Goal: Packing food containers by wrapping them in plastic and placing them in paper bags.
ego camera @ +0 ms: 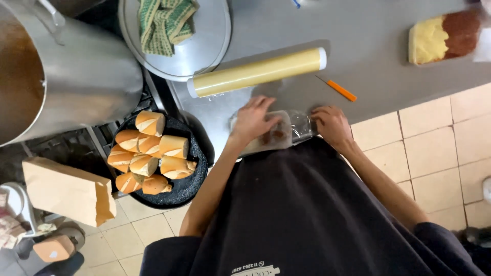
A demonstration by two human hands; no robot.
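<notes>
Off the counter's left edge, a big steel pot (76, 76) stands above a black pan (189, 186) piled with bread rolls (148, 158); a brown paper bag (66, 191) lies beside it. At the counter's (368, 41) near edge, the left hand (254, 120) presses flat, fingers spread, on a sandwich wrapped in clear film (279, 134). The right hand (332, 125) grips the wrap's right end, fingers curled. Behind the hands lies a roll of cling film (255, 72), with an orange-handled knife (337, 89) to its right. At the far right corner sits a yellow and brown slab (445, 36).
</notes>
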